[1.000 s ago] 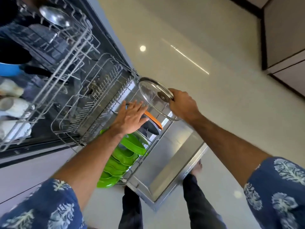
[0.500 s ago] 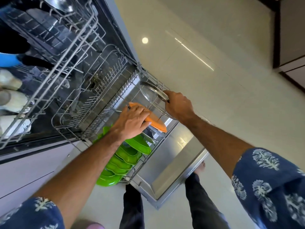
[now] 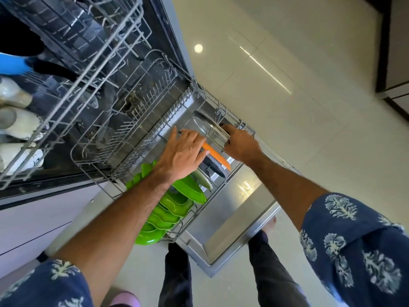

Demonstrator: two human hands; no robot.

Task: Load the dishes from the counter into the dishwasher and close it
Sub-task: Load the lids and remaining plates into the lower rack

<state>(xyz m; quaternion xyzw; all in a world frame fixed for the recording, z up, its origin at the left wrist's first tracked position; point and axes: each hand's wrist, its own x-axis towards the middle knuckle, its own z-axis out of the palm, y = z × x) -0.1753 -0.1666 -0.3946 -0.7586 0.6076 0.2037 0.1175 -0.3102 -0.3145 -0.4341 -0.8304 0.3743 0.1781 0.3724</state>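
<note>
- Step in hand, as I judge it: seating a glass lid [image 3: 210,129] on edge in the lower rack [image 3: 199,96], which is drawn out over the open door [image 3: 239,218].
- The right hand [image 3: 240,145] grasps the lid, its fingers curled over the near rim; the lid stands nearly upright at the far end of the rack, and whether its bottom edge sits between tines is hidden.
- The left hand [image 3: 183,156] lies just beside the lid on the near side, fingers loosely bent over an orange-rimmed plate [image 3: 215,157]; it seems to tip or steady that plate to make room, but I cannot tell whether it grips or only presses.
- Nearer than the orange plate stand a pale plate [image 3: 202,179] and then a row of green plates [image 3: 174,209], all in the same rack.
- The upper rack [image 3: 77,63], above and behind the lower rack, holds a blue pan [image 3: 12,65] and pale cups [image 3: 15,96].
- Next move calls for lowering the lid into a free slot, checking it stays upright once released, then letting both hands go.
- Risk: glass against a neighbouring plate may clink or slip if dropped early.
- Both racks must be pushed in before the door can close.
</note>
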